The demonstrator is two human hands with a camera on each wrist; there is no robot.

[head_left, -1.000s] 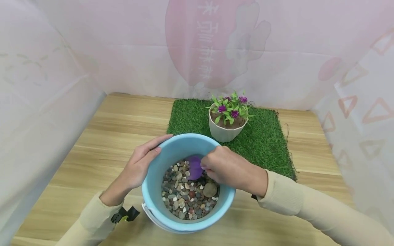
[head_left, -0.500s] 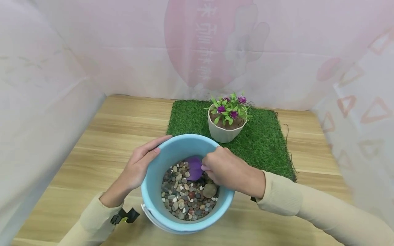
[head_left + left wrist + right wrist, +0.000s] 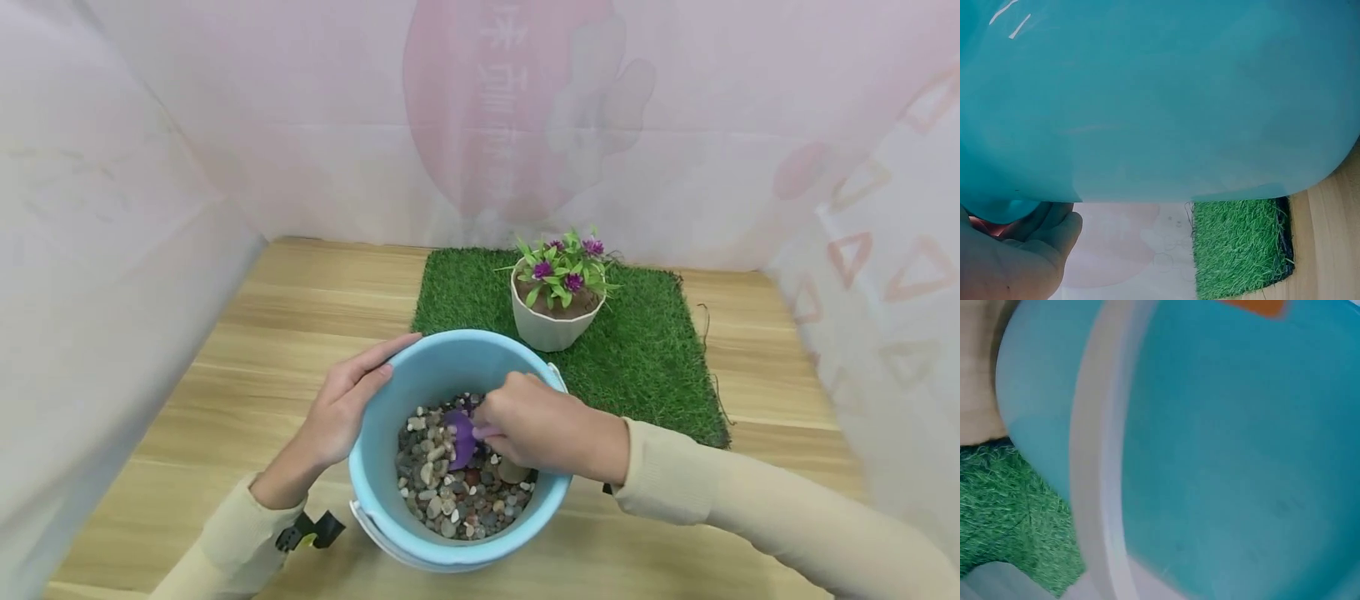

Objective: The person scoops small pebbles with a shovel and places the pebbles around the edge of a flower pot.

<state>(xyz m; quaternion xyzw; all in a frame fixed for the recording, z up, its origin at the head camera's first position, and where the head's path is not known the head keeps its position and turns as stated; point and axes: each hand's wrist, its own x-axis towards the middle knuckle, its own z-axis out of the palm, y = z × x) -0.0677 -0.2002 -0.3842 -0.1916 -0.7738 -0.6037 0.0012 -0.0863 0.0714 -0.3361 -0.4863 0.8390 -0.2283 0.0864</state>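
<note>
A light blue bucket [image 3: 367,492] stands on the wooden table with many mixed pebbles [image 3: 442,504] inside. My left hand [image 3: 337,408] holds the bucket at its left rim, thumb at the edge and fingers along the outer side. In the left wrist view those fingers [image 3: 1060,234] lie bent beneath the rim. Inside the bucket, my right hand [image 3: 536,421] grips the handle of a small purple scoop [image 3: 462,442], whose blade is among the pebbles. The blade's far tip is hidden. A large flat stone [image 3: 513,472] shows partly under the right hand.
Behind the bucket lies a green artificial grass mat [image 3: 637,358]. A white pot [image 3: 551,327] with purple flowers [image 3: 573,282] stands on it. The bucket's white handle [image 3: 375,533] hangs at the left front. Pale printed cloth walls [image 3: 330,167] surround the table.
My right hand and the scoop have moved left and nearer to me inside the bucket. Pebbles at the upper left have shifted. The left hand stays at the rim.
</note>
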